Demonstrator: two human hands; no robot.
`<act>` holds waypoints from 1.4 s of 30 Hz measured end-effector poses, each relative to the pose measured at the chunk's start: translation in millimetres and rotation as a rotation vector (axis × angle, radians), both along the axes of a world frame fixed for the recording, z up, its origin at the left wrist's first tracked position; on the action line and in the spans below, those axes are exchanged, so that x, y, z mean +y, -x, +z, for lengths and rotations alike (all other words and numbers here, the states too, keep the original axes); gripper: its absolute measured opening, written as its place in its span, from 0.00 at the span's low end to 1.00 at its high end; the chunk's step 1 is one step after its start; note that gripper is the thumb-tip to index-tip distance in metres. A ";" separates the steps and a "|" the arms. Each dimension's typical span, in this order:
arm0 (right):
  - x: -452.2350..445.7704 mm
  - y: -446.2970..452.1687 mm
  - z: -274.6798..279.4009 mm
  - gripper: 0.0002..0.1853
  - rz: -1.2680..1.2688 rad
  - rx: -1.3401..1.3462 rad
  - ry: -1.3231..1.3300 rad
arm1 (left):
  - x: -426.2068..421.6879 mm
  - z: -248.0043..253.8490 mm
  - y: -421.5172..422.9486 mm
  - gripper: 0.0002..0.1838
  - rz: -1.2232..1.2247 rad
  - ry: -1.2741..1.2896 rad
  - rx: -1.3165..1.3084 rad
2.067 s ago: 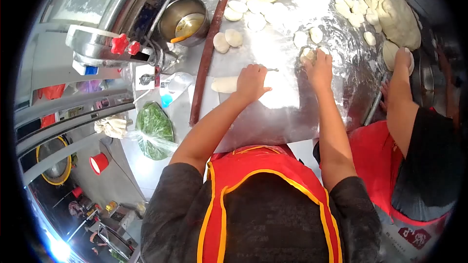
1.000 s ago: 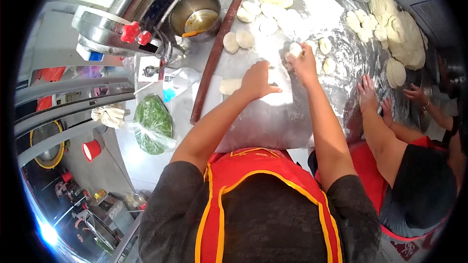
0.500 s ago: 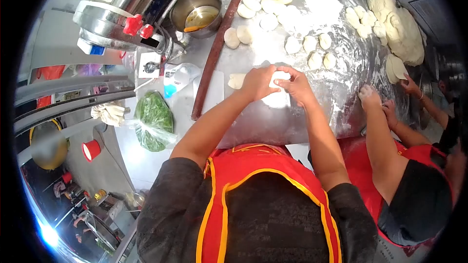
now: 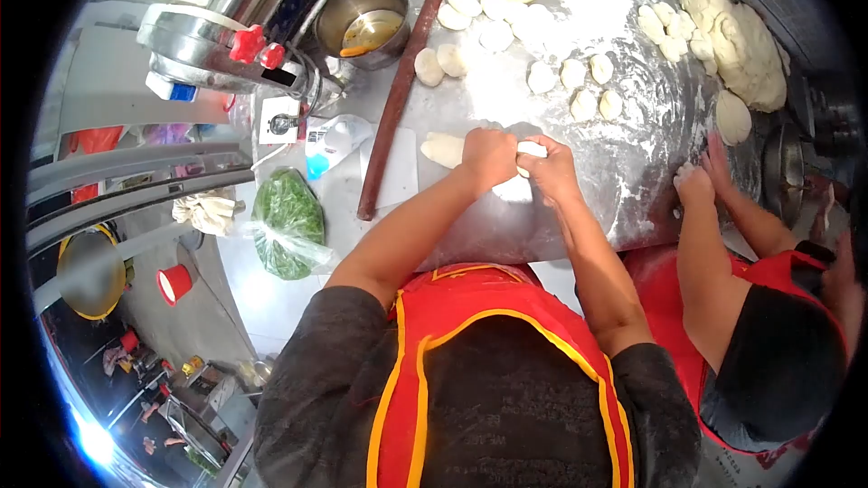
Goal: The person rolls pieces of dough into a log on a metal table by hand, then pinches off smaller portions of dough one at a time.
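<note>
My left hand point(image 4: 489, 159) is closed in a fist around pale dough point(image 4: 440, 150), which sticks out on its left side. Between the two hands a smaller lump of dough point(image 4: 532, 150) shows, pinched by the thumb and fingers of my right hand point(image 4: 551, 170). Whether both bits belong to one strip is hidden by my left fist. Just below the hands lies a bright white patch on the metal table point(image 4: 470, 226); I cannot tell dough from glare there. Several small dough pieces point(image 4: 573, 74) sit on the floured surface beyond.
A long rolling pin point(image 4: 404, 90) lies left of my hands, beside a metal bowl point(image 4: 363, 23) and a bag of greens point(image 4: 287, 223). A large dough mass point(image 4: 737, 45) rests at the far right. A co-worker's hands point(image 4: 694, 183) are on the table at right.
My hands have shifted slightly right, and my left fist has turned and closed more over the dough. More dough shows left of it. The co-worker's far hand has left the flat dough piece.
</note>
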State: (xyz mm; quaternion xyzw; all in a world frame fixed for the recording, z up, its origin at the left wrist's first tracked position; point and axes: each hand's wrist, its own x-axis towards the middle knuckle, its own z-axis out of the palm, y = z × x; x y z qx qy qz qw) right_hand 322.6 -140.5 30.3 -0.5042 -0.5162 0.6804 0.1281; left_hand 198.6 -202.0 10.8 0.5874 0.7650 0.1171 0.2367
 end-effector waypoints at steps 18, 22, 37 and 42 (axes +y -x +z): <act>51.2 15.7 1.0 0.25 0.338 -0.461 -1.025 | -36.6 -24.0 40.6 0.29 0.140 -0.194 0.072; 12.5 23.1 6.0 0.30 0.327 0.075 -0.238 | -37.6 -16.9 44.6 0.28 0.063 -0.222 -0.219; -11.7 38.4 10.7 0.13 0.258 -0.197 -0.243 | -27.4 -3.9 24.5 0.10 0.153 -0.065 -0.065; -11.8 28.3 14.8 0.10 0.223 0.029 -0.076 | -21.3 -10.6 36.4 0.16 0.144 0.024 -0.072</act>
